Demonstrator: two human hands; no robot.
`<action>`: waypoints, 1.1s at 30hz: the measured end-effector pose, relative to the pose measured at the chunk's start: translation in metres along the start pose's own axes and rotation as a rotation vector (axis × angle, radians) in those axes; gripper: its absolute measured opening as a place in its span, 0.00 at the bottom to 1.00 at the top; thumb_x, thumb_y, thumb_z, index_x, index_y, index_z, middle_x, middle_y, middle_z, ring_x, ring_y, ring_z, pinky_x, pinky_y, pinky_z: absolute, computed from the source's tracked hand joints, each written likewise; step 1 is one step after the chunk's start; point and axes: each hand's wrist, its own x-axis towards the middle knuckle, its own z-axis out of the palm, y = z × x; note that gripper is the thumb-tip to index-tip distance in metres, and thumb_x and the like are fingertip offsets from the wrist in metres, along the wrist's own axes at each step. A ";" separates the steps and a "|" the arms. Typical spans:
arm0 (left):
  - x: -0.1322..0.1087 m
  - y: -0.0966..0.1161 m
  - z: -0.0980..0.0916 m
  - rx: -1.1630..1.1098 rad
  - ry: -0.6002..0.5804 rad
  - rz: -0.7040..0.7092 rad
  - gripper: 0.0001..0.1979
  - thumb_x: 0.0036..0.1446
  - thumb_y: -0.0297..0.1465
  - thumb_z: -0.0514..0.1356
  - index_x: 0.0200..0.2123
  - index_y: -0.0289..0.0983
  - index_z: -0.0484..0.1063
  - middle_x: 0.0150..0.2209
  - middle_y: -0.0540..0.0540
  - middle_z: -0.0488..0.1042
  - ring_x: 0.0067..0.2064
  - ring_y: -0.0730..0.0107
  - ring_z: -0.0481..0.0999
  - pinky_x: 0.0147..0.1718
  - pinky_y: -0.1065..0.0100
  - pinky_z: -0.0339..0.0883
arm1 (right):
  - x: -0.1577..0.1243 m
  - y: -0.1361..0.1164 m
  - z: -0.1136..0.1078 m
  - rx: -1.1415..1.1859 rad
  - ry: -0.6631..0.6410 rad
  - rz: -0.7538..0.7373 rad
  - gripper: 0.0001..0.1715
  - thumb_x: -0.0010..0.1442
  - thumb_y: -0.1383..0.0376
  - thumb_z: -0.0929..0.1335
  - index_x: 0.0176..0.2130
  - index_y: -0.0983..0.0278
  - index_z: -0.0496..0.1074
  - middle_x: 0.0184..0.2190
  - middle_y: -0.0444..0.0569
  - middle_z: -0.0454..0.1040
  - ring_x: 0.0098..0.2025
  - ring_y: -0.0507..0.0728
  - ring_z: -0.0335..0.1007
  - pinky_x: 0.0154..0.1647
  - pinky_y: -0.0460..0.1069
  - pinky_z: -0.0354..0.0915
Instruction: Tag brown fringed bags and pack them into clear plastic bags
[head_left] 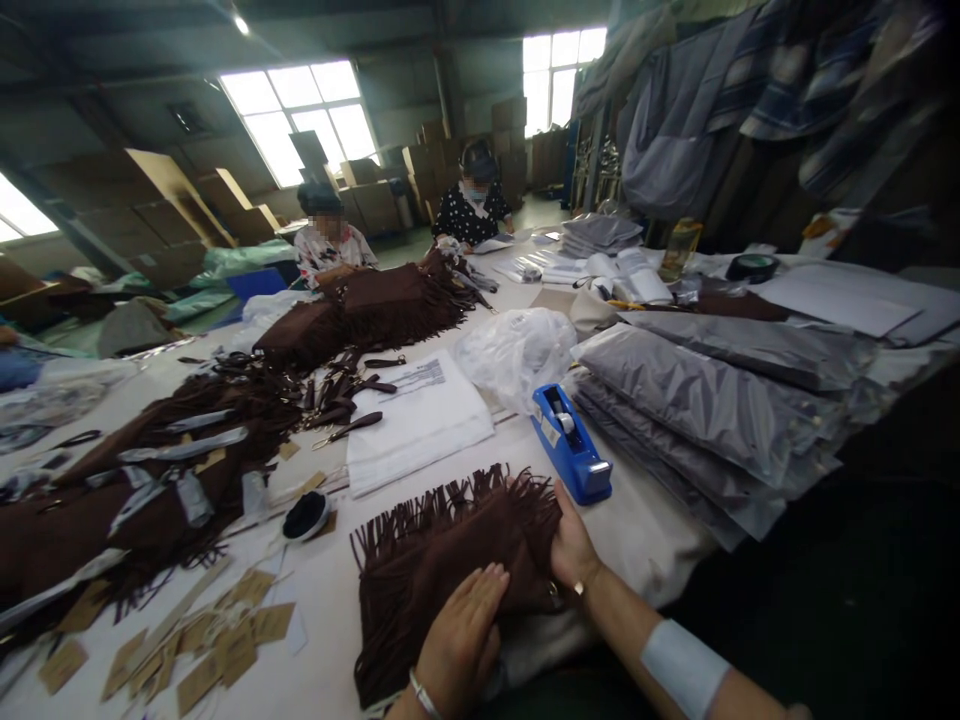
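A brown fringed garment point(442, 560) lies folded on the white table point(322, 600) right in front of me. My left hand point(457, 635) rests flat on its near part, fingers stretched out and together. At the garment's right edge, my right hand point(571, 548) has its fingers curled round the fold of the fabric. A blue tape dispenser point(571, 442) stands just beyond my right hand.
Brown card tags point(210, 640) lie scattered at the near left. More brown fringed pieces point(150, 470) are heaped at left, with scissors point(346, 430) and white sheets point(416, 420) behind. Bagged grey garments point(712, 410) are stacked at right. Two people sit at the table's far end.
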 end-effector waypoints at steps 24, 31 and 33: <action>-0.065 -0.012 -0.047 -0.321 -0.260 -0.231 0.07 0.61 0.29 0.53 0.41 0.40 0.69 0.56 0.46 0.68 0.63 0.63 0.57 0.63 0.51 0.43 | -0.015 0.002 0.033 -1.250 -0.628 -0.312 0.37 0.61 0.48 0.61 0.64 0.59 0.49 0.67 0.52 0.39 0.68 0.62 0.30 0.66 0.62 0.39; -0.068 -0.037 -0.048 -0.341 0.152 -0.724 0.09 0.57 0.32 0.57 0.41 0.39 0.69 0.57 0.42 0.65 0.63 0.56 0.56 0.61 0.49 0.50 | -0.021 -0.024 0.020 -0.793 -0.556 -0.276 0.26 0.65 0.53 0.58 0.59 0.54 0.59 0.64 0.46 0.53 0.65 0.59 0.44 0.66 0.62 0.40; -0.078 -0.058 -0.053 -0.386 0.270 -0.933 0.13 0.55 0.36 0.58 0.44 0.39 0.69 0.54 0.41 0.68 0.58 0.55 0.64 0.58 0.51 0.58 | -0.017 -0.026 0.001 -0.558 -0.189 -0.139 0.25 0.65 0.52 0.57 0.56 0.57 0.63 0.60 0.50 0.60 0.62 0.60 0.54 0.64 0.61 0.48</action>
